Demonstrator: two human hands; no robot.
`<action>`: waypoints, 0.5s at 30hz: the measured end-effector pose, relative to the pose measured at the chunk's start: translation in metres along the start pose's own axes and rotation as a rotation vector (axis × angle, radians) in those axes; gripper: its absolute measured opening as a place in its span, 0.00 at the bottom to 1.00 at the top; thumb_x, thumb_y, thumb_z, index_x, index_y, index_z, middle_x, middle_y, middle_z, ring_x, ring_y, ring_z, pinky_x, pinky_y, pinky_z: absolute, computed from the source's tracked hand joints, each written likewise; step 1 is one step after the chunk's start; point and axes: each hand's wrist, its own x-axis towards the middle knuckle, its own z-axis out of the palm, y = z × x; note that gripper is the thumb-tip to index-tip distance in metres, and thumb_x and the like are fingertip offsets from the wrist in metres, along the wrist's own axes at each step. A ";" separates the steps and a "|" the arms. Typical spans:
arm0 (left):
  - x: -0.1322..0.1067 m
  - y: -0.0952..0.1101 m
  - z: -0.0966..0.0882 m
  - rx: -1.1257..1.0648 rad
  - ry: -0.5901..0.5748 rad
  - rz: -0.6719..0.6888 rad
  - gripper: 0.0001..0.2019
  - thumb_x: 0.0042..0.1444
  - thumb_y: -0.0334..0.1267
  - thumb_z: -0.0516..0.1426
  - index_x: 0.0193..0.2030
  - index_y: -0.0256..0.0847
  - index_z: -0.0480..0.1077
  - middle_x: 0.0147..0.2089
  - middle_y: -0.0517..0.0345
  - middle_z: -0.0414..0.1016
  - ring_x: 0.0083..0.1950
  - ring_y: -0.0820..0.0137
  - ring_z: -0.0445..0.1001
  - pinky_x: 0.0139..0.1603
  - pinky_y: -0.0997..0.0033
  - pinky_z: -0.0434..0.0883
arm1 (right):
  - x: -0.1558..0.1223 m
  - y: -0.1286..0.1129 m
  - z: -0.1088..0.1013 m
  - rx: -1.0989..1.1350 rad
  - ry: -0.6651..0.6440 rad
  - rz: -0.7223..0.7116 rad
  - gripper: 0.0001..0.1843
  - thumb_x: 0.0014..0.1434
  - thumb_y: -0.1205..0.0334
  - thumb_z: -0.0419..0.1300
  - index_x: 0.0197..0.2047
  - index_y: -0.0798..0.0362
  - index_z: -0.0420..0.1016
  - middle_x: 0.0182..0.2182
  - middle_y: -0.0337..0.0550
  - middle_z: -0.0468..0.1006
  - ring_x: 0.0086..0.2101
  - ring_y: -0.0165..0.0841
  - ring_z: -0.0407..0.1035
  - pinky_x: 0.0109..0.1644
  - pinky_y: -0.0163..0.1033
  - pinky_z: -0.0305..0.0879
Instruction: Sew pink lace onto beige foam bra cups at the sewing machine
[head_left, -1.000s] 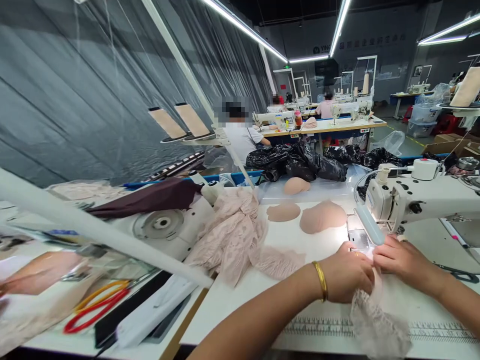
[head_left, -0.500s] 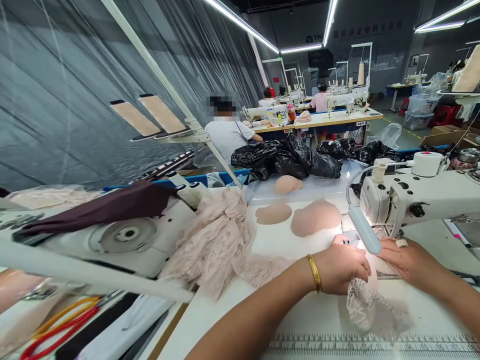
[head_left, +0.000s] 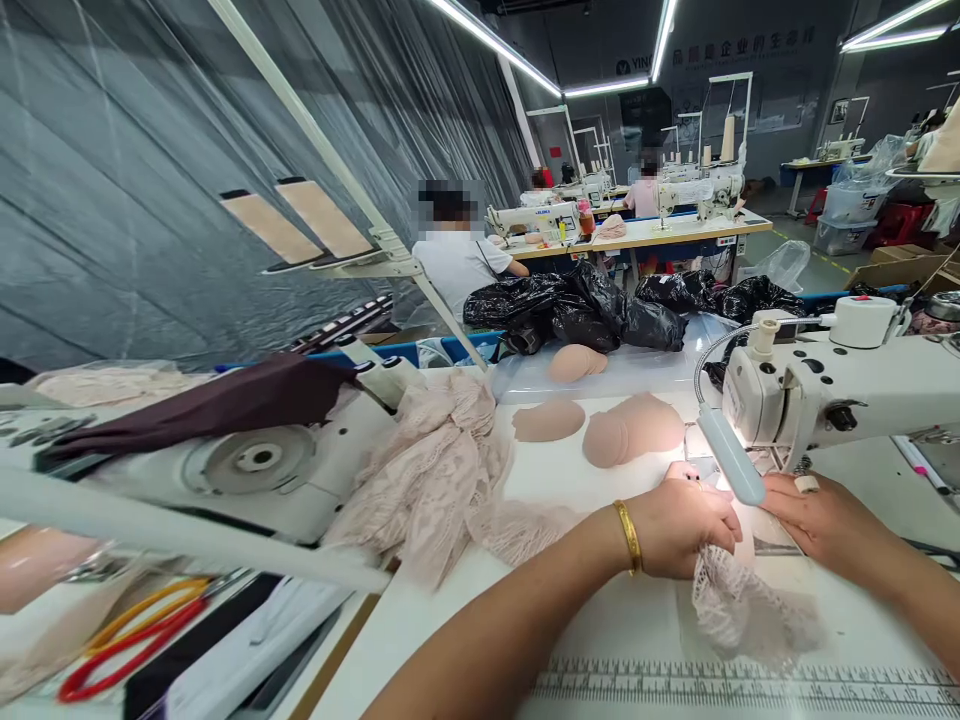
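Note:
My left hand, with a gold bangle at the wrist, is closed on a piece of pale pink lace that trails toward me over the white table. My right hand lies flat on the same lace just right of the needle area, fingers stretched out. Both hands sit under the head of a white sewing machine, beside its lit lamp bar. The needle itself is hidden behind the lamp bar.
Three beige bra cups lie behind my hands. A heap of pink lace lies to the left, beside another machine with dark cloth on it. Scissors with red and yellow handles lie at the near left. Other people sew at tables behind black bags.
My hands and the lace have edged forward toward the needle area. The view has swung slightly, so the left-hand things sit a little further left.

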 end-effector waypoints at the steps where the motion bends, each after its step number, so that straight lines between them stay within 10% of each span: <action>1: 0.000 -0.001 -0.001 0.008 -0.006 -0.008 0.03 0.57 0.32 0.62 0.35 0.44 0.77 0.53 0.63 0.83 0.55 0.63 0.77 0.60 0.58 0.60 | 0.000 0.000 0.000 0.000 -0.012 -0.007 0.19 0.70 0.68 0.48 0.44 0.42 0.80 0.40 0.40 0.82 0.36 0.35 0.72 0.38 0.38 0.67; 15: 0.001 -0.017 0.000 0.160 0.039 -0.052 0.09 0.56 0.26 0.60 0.37 0.45 0.78 0.56 0.62 0.82 0.52 0.64 0.78 0.58 0.55 0.59 | -0.006 0.005 0.004 0.008 0.005 -0.151 0.18 0.73 0.69 0.47 0.49 0.46 0.78 0.38 0.41 0.81 0.36 0.35 0.70 0.35 0.38 0.63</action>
